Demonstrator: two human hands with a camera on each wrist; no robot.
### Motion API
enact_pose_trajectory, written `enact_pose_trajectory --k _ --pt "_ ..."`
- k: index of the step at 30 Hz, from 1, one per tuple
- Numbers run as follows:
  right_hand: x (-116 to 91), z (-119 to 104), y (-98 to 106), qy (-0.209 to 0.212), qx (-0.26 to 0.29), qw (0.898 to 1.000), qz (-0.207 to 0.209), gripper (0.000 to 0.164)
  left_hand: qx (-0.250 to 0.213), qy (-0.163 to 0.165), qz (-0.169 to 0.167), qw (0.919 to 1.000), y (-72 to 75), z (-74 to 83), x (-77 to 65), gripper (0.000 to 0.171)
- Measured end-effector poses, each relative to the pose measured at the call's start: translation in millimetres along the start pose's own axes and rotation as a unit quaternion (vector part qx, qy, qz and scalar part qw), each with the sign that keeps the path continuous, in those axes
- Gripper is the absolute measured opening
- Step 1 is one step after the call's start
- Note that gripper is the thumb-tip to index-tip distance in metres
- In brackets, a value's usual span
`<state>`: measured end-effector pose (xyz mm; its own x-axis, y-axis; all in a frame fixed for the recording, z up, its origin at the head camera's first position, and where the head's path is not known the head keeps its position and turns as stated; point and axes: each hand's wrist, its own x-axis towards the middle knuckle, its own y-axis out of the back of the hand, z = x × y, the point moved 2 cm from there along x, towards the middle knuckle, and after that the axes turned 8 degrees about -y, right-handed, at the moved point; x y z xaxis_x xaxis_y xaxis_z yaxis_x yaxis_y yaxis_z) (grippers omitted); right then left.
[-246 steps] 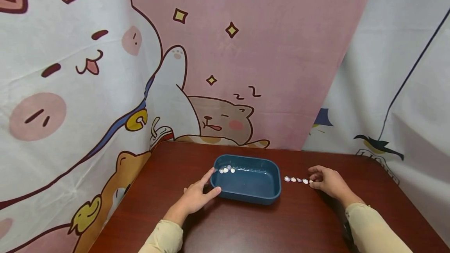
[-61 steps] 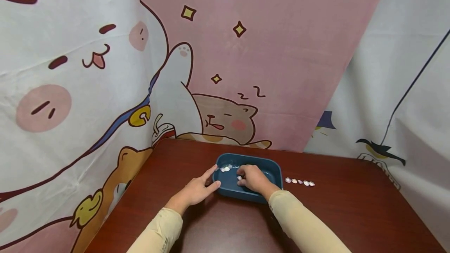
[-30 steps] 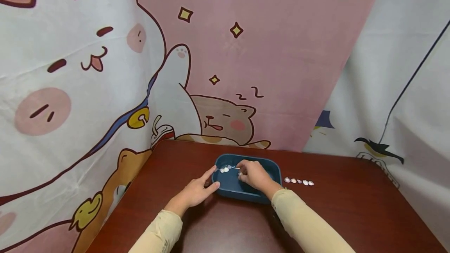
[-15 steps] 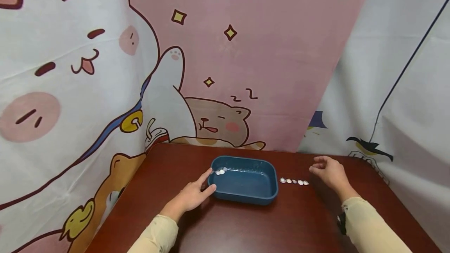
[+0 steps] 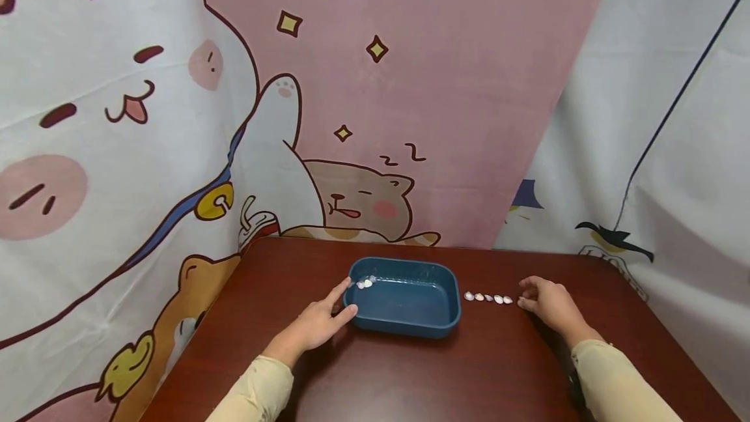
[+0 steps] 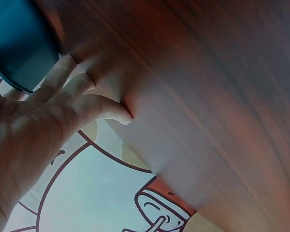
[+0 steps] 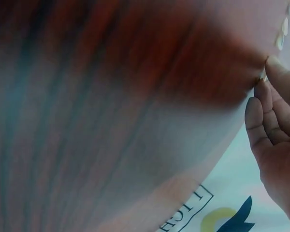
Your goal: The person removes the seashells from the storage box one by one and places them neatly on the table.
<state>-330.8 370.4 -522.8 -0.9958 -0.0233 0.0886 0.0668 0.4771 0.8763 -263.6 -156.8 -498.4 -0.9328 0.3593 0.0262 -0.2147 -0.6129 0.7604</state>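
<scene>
A blue rectangular tray (image 5: pixel 404 329) stands on the table with a few small white seashells (image 5: pixel 366 282) in its far left corner. My left hand (image 5: pixel 315 324) lies at the tray's left end, index finger and thumb spread and nearly straight against the rim. To the right of the tray, several seashells (image 5: pixel 489 298) form a row on the table. Just past the right end of that row, my right hand (image 5: pixel 553 306) is low over the table. Between its thumb and index fingertip it pinches a small seashell (image 7: pixel 263 75), mostly hidden by the fingers in the right wrist view.
The dark red-brown table (image 5: pixel 404 376) reaches back to a cloth backdrop (image 5: pixel 457 116) printed with cartoon cats. The same cloth hangs along the left and right sides. A dark band sits on the right wrist.
A second ago my right hand was inside the tray; it has moved right to the row's end. Fewer seashells lie in the tray than 8.2 s ago. My left hand stays at the rim.
</scene>
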Motion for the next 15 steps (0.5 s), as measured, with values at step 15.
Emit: enact_pose_trajectory --k 15 --pt "-4.7 -13.5 -7.3 0.012 -0.006 1.0 0.002 0.029 0.003 0.002 -0.001 1.0 0.2 0.1 -0.8 0.074"
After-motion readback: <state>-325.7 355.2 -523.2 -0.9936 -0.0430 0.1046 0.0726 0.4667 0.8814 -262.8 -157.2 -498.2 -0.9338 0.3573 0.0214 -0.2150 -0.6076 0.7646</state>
